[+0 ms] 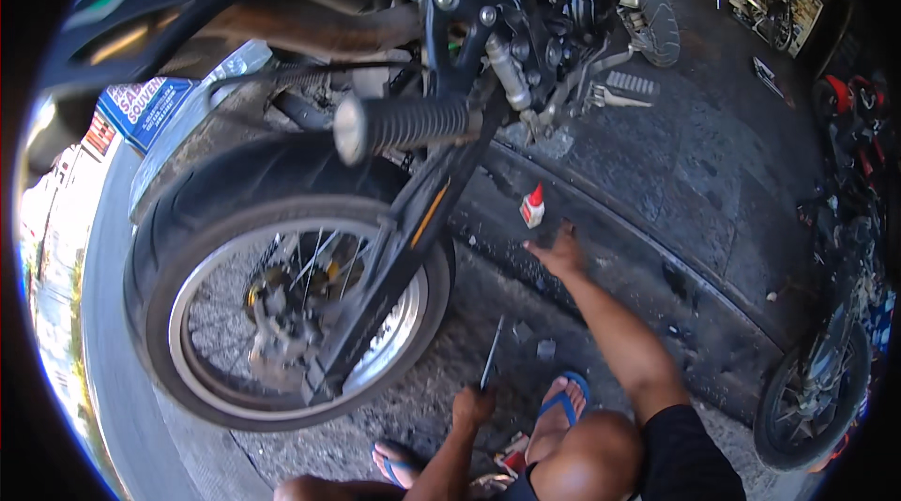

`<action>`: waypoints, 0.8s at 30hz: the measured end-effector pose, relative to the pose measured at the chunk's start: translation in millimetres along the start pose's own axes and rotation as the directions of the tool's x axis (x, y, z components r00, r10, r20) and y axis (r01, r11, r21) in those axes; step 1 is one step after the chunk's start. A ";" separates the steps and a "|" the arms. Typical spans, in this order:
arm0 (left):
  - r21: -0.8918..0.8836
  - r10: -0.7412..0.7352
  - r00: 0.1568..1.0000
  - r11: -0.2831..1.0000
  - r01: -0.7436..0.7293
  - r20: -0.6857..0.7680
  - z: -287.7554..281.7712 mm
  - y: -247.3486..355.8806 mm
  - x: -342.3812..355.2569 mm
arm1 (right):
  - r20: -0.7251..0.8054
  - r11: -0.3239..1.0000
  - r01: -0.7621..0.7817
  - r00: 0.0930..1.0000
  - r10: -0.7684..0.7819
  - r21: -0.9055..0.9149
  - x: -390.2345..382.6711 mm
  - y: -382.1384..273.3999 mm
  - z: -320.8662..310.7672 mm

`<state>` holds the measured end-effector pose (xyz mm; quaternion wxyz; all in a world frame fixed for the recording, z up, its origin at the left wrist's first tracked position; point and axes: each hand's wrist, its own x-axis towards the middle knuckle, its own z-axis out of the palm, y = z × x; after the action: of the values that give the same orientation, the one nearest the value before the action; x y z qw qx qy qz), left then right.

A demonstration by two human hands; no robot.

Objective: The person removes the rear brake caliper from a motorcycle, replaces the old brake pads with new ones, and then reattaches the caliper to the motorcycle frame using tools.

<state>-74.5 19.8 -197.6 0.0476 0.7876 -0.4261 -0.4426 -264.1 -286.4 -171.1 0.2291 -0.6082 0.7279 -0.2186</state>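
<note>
My left hand (pixel 474 404) is closed around the grip end of a screwdriver (pixel 493 351), whose thin metal shaft points up and away; its handle is hidden in my fist. Out ahead, my right hand (pixel 561 252) reaches over the dark ledge with its fingers apart and nothing in them. Just beyond those fingers a small white glue bottle (pixel 532 210) with a pointed red cap stands on the ledge, apart from my hand. To the left rises a motorcycle's spoked wheel (pixel 178 313), joined to a black swingarm (pixel 380 280).
A ribbed footpeg (pixel 413 126) juts out above the wheel. Small clear scraps (pixel 546 349) lie on the rough ground by my sandalled foot (pixel 560 407). Another motorcycle's wheel (pixel 815 398) stands at the right, and a blue printed sign (pixel 145 112) at the far left.
</note>
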 end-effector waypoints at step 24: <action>0.506 -0.321 0.904 0.850 0.143 0.284 -342.0 169.8 -236.8 | 0.065 0.754 -0.578 0.779 0.624 -0.312 -299.6 -25.1 -447.2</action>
<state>12.9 -22.0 241.1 -0.2794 0.7274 -0.4224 -0.4630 -465.9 22.4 221.7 0.2599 -0.3829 0.8862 0.0210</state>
